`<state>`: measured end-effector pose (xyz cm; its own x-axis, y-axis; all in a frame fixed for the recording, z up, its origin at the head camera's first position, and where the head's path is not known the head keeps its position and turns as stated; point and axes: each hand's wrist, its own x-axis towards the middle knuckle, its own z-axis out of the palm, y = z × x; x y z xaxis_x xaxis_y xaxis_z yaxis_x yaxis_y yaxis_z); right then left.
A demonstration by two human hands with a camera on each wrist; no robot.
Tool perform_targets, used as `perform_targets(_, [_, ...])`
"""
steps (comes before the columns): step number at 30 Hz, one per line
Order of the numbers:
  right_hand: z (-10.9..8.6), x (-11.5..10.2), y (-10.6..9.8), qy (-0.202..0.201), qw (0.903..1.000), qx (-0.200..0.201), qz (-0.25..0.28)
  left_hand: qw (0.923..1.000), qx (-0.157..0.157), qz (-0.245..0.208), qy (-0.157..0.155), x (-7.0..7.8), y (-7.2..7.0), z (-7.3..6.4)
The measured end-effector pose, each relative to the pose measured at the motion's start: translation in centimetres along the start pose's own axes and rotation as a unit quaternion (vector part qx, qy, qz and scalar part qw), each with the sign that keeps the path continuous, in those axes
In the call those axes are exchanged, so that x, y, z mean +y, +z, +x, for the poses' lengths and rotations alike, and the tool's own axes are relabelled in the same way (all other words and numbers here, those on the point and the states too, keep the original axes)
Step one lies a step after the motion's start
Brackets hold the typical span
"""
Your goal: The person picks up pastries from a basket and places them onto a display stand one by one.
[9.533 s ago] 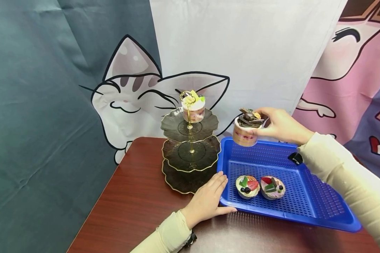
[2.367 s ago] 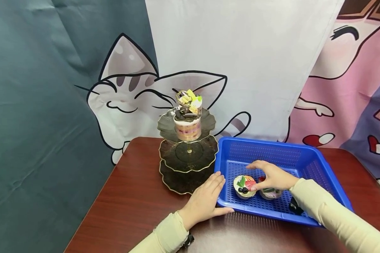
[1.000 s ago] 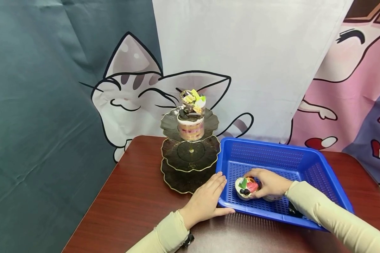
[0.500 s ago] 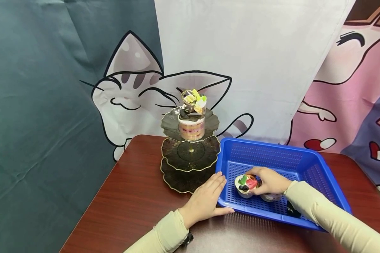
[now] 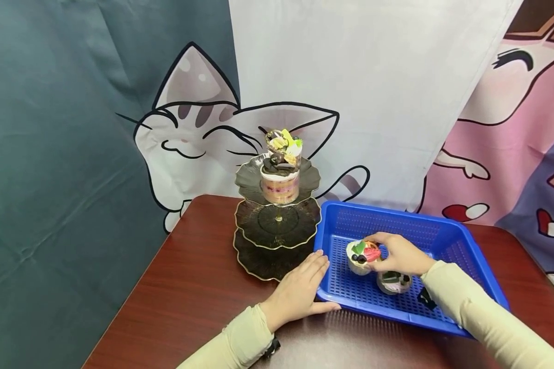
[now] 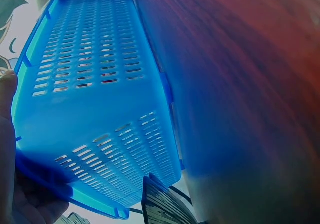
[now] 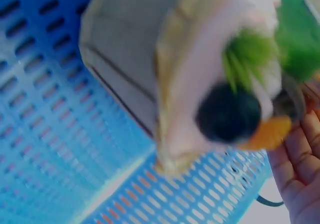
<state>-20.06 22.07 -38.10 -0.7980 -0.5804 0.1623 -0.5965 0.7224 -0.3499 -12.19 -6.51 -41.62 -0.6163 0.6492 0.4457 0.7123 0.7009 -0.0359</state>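
Observation:
In the head view my right hand (image 5: 402, 254) pinches a fruit tart (image 5: 359, 264) topped with strawberry, blueberries and a green leaf. It is raised a little inside the blue plastic basket (image 5: 388, 313). A second tart (image 5: 394, 285), with pinkish cream, stands on the basket floor just below the hand; close up, this tart (image 7: 125, 49) fills the middle of the right wrist view. My left hand (image 5: 296, 291) rests over the basket's near left corner, fingers lying straight across the rim and thumb along the front edge.
Left of the basket stands a three-tier dark cake stand (image 5: 277, 240) with gold scalloped edges. Its top tier bears a chocolate-topped dessert cup (image 5: 279, 188) and, behind it, a fruit-topped cup (image 5: 293, 147). The brown table (image 5: 180, 287) meets a printed cloth backdrop (image 5: 374, 77).
The chocolate dessert cup went from my right hand to the stand's top tier. My right hand then reached into the basket, gripped the strawberry tart and lifted it slightly. My left hand stayed put.

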Motion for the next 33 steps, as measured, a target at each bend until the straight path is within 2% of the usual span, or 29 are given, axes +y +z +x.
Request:
perform_targets(10, [0.8, 0.0, -2.0, 0.012, 0.9993, 0.028, 0.019, 0.9999, -0.013, 0.006, -0.001, 0.2, -0.2, -0.1])
perform_targets(19, [3.5, -1.2, -4.5, 0.026, 0.9976, 0.042, 0.049, 0.9999, 0.003, 0.011, -0.001, 0.1, 0.0, -0.1])
perform_targets(28, [6.0, -2.9, -6.2, 0.029, 0.9965, 0.052, 0.058, 0.9999, -0.012, -0.005, -0.007, 0.1, -0.1, -0.1])
perform_targets(33, [7.2, -4.1, -6.6, 0.023, 0.9969, 0.055, 0.052, 0.9999, -0.01, 0.003, -0.006, 0.0, 0.0, -0.1])
